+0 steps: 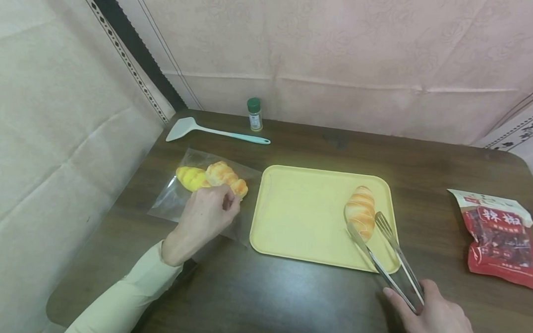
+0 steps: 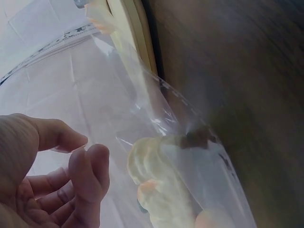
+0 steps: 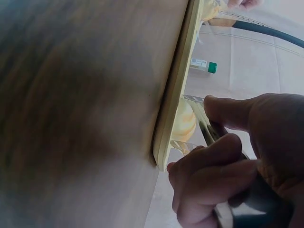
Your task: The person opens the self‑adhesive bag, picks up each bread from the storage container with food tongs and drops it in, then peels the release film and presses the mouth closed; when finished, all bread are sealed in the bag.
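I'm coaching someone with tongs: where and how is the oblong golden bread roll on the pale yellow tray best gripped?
Probably across the thick middle of the bread roll, from the near side of the tray, one arm of the silver metal tongs along each flank: it lies lengthwise near to far, with narrower ends.

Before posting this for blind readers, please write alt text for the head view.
A person's right hand holds metal tongs around a bread roll on a yellow tray. The left hand seems to pinch a clear plastic bag containing two rolls. Behind are a spatula and green-capped jar; a chili packet lies right.
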Demonstrator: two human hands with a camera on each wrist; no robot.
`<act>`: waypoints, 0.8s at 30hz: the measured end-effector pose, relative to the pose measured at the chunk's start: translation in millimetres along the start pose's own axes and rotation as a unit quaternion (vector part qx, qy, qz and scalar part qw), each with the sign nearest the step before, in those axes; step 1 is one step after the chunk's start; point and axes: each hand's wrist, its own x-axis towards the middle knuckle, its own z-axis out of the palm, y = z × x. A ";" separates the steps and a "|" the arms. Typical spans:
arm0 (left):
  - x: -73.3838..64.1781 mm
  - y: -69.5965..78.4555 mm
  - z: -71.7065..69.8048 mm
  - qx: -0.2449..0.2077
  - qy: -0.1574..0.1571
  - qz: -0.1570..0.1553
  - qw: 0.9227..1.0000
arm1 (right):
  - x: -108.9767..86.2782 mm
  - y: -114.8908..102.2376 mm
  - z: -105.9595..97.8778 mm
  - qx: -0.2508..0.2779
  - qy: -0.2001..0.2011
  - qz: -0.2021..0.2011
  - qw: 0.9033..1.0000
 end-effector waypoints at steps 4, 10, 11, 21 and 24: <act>0.4 0.4 -0.9 0.006 -0.012 -0.002 1.000 | 1.5 -1.3 -1.4 -0.004 -0.001 -0.001 1.000; 0.0 1.1 -1.9 0.007 -0.024 -0.010 1.000 | 4.6 -2.1 -3.7 -0.016 -0.015 -0.002 1.000; -0.1 1.2 -1.9 0.007 -0.025 -0.011 1.000 | 5.1 -1.9 -3.8 -0.018 -0.018 -0.002 1.000; 1.1 0.7 -2.6 0.013 -0.028 -0.017 0.999 | 12.4 2.7 -4.0 -0.032 -0.045 -0.025 0.998; 1.6 0.5 -2.9 0.012 -0.028 -0.017 0.999 | 14.9 3.8 -4.2 -0.036 -0.049 -0.034 0.998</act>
